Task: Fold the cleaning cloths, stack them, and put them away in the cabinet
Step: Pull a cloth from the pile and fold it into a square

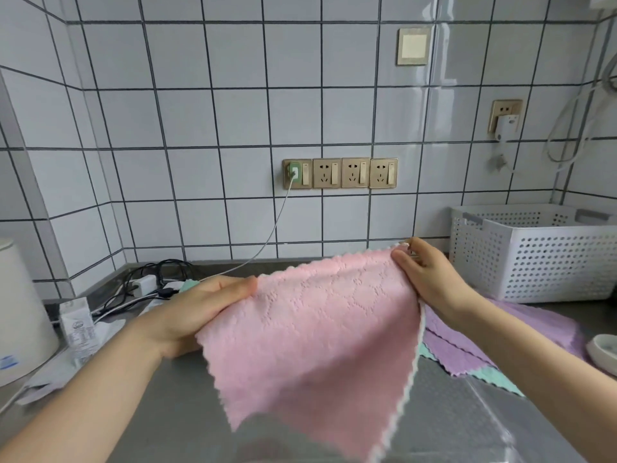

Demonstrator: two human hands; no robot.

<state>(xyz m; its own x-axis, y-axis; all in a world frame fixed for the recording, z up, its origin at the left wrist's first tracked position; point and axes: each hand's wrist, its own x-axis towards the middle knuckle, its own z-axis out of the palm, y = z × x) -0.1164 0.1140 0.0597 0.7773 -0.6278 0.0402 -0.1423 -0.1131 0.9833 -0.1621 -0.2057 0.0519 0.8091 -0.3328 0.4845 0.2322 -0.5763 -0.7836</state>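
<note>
Two hands hold one pink cloth (pixel 314 332) up off the counter (pixel 160 412), and we think the reason is plain: stretched between two top corners, it hangs flat so we can line up edges before the first fold. Our left hand (pixel 197 309) pinches the nearer corner, thumb on top and fingers curled under the fabric. Our right hand (pixel 430 279) pinches the far corner, raised a little higher, fingertips pressed together on the scalloped white edge. The free bottom corner droops toward us, below both wrists.

Counting the rest: under and just past the right forearm lie what look like two purple cloths (pixel 467 345), overlapping, with one teal cloth (pixel 494 375) peeking out beneath them; we cannot tell if more are buried there. A sliver of teal (pixel 188 285) also shows beyond the left hand, perhaps another cloth. One white basket (pixel 534 252) stands beyond the right hand, one white kettle (pixel 20 315) well to the left of the left hand, and four sockets (pixel 340 173) sit in a row on the wall ahead. No cabinet is in sight, and nothing looks folded or stacked yet.
</note>
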